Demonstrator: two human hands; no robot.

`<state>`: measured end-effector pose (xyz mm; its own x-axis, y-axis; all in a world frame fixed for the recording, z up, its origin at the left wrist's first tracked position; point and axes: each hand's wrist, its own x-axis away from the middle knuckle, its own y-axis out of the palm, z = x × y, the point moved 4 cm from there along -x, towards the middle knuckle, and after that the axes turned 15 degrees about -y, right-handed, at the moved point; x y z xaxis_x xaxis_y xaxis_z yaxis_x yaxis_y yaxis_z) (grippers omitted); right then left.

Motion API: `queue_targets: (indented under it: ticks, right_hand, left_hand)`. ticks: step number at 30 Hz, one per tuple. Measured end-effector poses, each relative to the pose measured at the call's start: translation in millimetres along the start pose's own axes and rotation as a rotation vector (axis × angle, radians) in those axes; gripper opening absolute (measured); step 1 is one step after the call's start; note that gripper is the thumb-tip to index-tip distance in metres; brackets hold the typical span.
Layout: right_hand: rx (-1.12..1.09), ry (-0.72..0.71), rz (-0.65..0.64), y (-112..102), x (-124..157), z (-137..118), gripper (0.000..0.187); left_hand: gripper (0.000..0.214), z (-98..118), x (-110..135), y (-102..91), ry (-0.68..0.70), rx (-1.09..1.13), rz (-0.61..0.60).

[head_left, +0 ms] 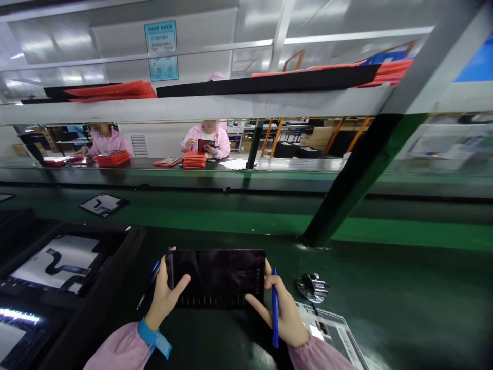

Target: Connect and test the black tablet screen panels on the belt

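Note:
Held level above the bench is a dark, glossy display panel [219, 277], with a row of small green marks along its near edge. My left hand [167, 293] grips its left end, thumb on top; a blue wrist strap circles that wrist. At the right end my right hand [283, 311] is closed on the panel too, with a blue pen [275, 308] tucked between its fingers. Another pen-like tool with a blue end [148, 285] lies beside my left hand. To the right of my right hand sit a shiny metal object [313, 287] and a flat framed sheet [335, 329].
Black trays [127, 257] on the left contain panels with black flex cables [61, 264]. A similar panel [103, 204] lies farther back. A dark post [346, 185] rises at right. Across the bench, two people in pink sit by red stacks [193, 160]. A shelf [192, 108] runs overhead.

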<state>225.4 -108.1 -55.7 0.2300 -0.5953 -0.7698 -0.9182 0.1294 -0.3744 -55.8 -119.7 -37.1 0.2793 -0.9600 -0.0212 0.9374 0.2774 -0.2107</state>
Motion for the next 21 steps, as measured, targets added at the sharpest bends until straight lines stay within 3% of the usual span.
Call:
queue_targets:
  ticks: [4, 10, 13, 16, 18, 21]
  right_hand:
    - [-0.237, 0.122, 0.187, -7, -4, -1, 0.023]
    - [-0.050, 0.121, 0.211, -18, 2, 0, 0.023]
    - [-0.031, 0.117, 0.221, -21, 5, 1, 0.022]
    - [-0.019, 0.132, 0.253, -22, 4, 2, 0.020]
    - [-0.025, 0.156, 0.297, -23, 3, 4, 0.020]
    - [-0.052, 0.200, 0.350, -28, 3, 9, 0.026]
  left_hand:
    - [0.054, -12, -7, -1.6, -0.184, 0.176, -0.012]
    - [0.041, -12, -15, -9.1, -0.216, 0.047, 0.040]
    - [0.033, -5, -14, -13.5, -0.079, -0.057, 0.100]
    - [0.022, 7, -3, -14.8, 0.188, -0.213, 0.146]
    - [0.017, 10, 6, -11.6, 0.316, -0.289, 0.055]
    - [0.015, 8, 15, -8.4, 0.346, -0.228, -0.147]
